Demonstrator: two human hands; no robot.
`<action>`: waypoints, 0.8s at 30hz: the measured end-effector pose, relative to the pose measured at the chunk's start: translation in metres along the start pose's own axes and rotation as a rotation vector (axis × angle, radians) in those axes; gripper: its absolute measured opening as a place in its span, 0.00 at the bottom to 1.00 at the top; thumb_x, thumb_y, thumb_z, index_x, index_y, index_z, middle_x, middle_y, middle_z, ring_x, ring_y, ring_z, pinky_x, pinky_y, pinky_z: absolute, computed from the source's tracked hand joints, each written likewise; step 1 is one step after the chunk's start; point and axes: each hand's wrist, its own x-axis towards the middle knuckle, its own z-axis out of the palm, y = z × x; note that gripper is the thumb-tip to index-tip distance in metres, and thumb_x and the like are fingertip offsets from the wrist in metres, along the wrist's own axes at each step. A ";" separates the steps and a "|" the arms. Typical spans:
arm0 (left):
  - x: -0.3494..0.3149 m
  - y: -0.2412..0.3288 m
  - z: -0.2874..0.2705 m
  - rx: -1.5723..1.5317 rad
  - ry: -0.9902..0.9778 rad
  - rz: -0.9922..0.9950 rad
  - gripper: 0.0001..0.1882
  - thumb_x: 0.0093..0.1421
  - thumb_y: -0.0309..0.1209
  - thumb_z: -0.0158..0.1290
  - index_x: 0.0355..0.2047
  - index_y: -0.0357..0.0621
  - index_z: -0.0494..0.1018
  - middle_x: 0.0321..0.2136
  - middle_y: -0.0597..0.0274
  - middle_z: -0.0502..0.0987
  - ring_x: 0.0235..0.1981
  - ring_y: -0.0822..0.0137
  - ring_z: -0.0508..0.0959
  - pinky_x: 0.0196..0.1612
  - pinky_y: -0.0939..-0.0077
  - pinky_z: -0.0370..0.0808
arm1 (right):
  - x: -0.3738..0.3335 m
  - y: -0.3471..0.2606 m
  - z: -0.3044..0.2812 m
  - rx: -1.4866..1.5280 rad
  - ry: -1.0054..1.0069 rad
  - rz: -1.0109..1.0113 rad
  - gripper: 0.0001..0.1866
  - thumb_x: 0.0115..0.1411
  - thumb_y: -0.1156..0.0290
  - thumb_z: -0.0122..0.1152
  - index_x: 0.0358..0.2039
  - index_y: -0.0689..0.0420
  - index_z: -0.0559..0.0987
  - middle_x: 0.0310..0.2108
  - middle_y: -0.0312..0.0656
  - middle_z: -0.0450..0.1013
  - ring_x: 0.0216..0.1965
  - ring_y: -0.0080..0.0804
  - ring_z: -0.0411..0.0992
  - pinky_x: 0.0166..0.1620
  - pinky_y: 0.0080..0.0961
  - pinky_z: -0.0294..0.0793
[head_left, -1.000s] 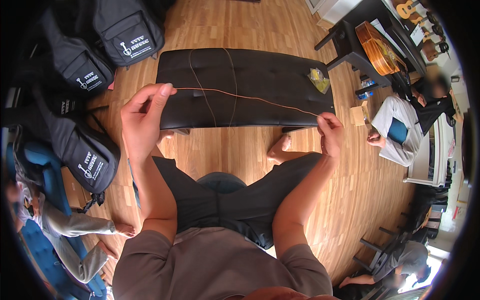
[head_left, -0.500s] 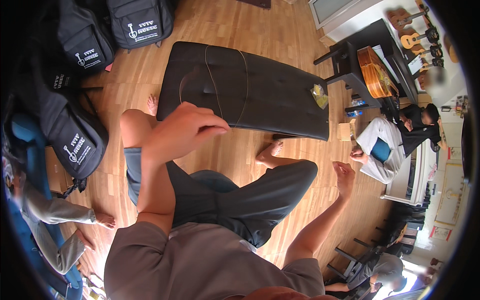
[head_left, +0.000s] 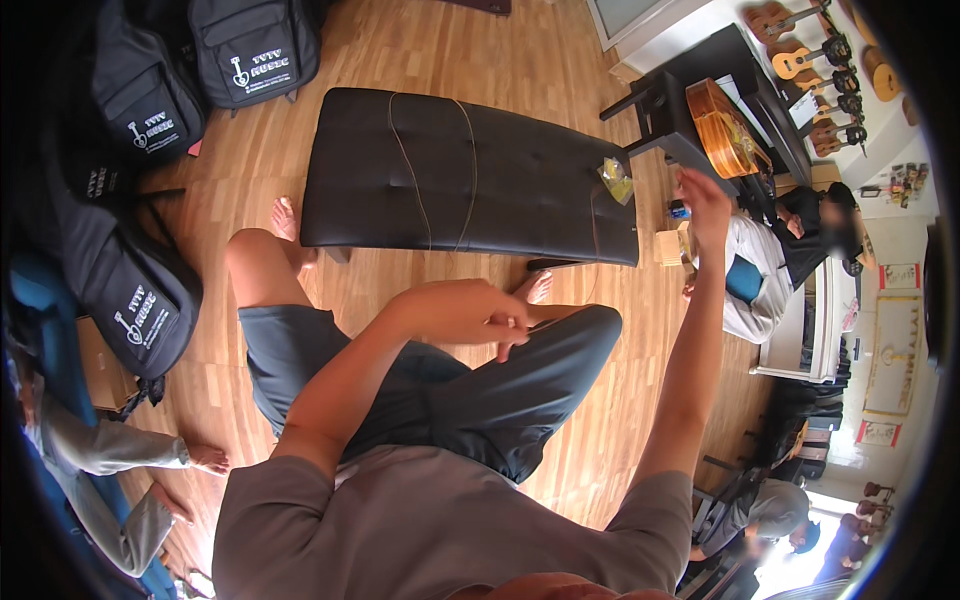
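Note:
My left hand [head_left: 462,312] hovers over my lap, short of the bench's near edge, with its fingers curled in and thumb bent. My right hand [head_left: 706,212] is raised beyond the bench's right end, finger and thumb pinched together. Whatever either hand may hold is too thin or hidden to make out. Across the black padded bench [head_left: 540,160] run thin brass-coloured lines like instrument strings [head_left: 412,170]; a fainter line shows near the bench's right end. There a small clear and yellow packet [head_left: 616,182] lies.
Black instrument bags [head_left: 255,50] stand at the left. An orange-brown guitar [head_left: 722,128] rests on a black stand or seat at the right, before a seated person in white trousers [head_left: 752,285]. Ukuleles [head_left: 795,64] hang on the wall. Another person's legs [head_left: 110,440] show at left.
My left hand has moved right and nearer to my lap from the bench edge. My right hand has risen and reached farther out. The view has shifted slightly.

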 end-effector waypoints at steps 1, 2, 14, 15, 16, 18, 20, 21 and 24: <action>0.010 -0.015 0.007 -0.105 0.053 -0.021 0.13 0.69 0.38 0.51 0.40 0.43 0.80 0.29 0.64 0.85 0.33 0.67 0.84 0.40 0.72 0.76 | 0.014 -0.023 0.023 0.066 -0.030 0.071 0.16 0.67 0.64 0.61 0.47 0.62 0.83 0.40 0.37 0.83 0.33 0.23 0.80 0.35 0.15 0.74; 0.025 -0.034 0.014 -0.207 0.100 -0.031 0.13 0.69 0.39 0.52 0.40 0.43 0.80 0.30 0.64 0.85 0.35 0.68 0.83 0.41 0.73 0.76 | 0.029 -0.038 0.037 0.065 -0.041 0.115 0.17 0.67 0.62 0.61 0.48 0.61 0.83 0.42 0.36 0.83 0.34 0.23 0.81 0.36 0.15 0.74; 0.111 -0.157 0.079 -0.315 0.484 -0.216 0.14 0.70 0.39 0.54 0.43 0.40 0.79 0.39 0.54 0.84 0.41 0.60 0.83 0.45 0.67 0.77 | 0.173 -0.042 0.205 -0.336 -0.085 -0.053 0.18 0.53 0.60 0.73 0.40 0.57 0.87 0.32 0.37 0.84 0.29 0.23 0.83 0.40 0.18 0.78; 0.118 -0.168 0.083 -0.322 0.543 -0.181 0.14 0.70 0.39 0.54 0.44 0.40 0.77 0.38 0.54 0.84 0.42 0.59 0.83 0.45 0.67 0.77 | 0.187 -0.031 0.222 -0.298 -0.104 -0.046 0.17 0.53 0.61 0.73 0.40 0.57 0.87 0.32 0.37 0.84 0.29 0.23 0.83 0.40 0.19 0.78; 0.124 -0.169 0.077 -0.374 0.558 -0.194 0.14 0.70 0.39 0.53 0.45 0.40 0.77 0.39 0.53 0.83 0.42 0.59 0.83 0.45 0.67 0.78 | 0.203 -0.012 0.236 -0.265 -0.115 -0.030 0.17 0.52 0.63 0.73 0.40 0.57 0.87 0.32 0.37 0.84 0.29 0.23 0.83 0.40 0.20 0.78; 0.132 -0.166 0.065 -0.487 0.589 -0.233 0.14 0.70 0.38 0.53 0.47 0.40 0.76 0.39 0.53 0.83 0.42 0.59 0.83 0.45 0.67 0.78 | 0.221 0.019 0.269 -0.138 -0.145 0.031 0.16 0.53 0.65 0.73 0.40 0.60 0.86 0.31 0.38 0.84 0.29 0.23 0.82 0.38 0.20 0.77; 0.142 -0.174 0.057 -0.472 0.695 -0.176 0.13 0.70 0.33 0.53 0.51 0.40 0.73 0.41 0.53 0.83 0.43 0.59 0.83 0.46 0.67 0.78 | 0.240 0.045 0.303 0.053 -0.147 0.116 0.16 0.55 0.67 0.72 0.40 0.65 0.85 0.29 0.39 0.82 0.29 0.22 0.80 0.34 0.19 0.77; 0.146 -0.174 0.051 -0.467 0.721 -0.177 0.13 0.70 0.31 0.53 0.52 0.40 0.72 0.41 0.53 0.82 0.43 0.59 0.83 0.46 0.66 0.79 | 0.253 0.060 0.320 0.080 -0.186 0.185 0.16 0.55 0.67 0.72 0.40 0.65 0.85 0.29 0.39 0.82 0.30 0.22 0.80 0.35 0.19 0.77; 0.154 -0.178 0.045 -0.346 0.723 -0.158 0.17 0.68 0.26 0.53 0.56 0.38 0.69 0.41 0.52 0.82 0.44 0.56 0.82 0.47 0.64 0.79 | 0.293 0.132 0.350 -0.090 -0.269 0.273 0.15 0.57 0.66 0.69 0.40 0.64 0.85 0.33 0.44 0.81 0.35 0.29 0.79 0.40 0.26 0.77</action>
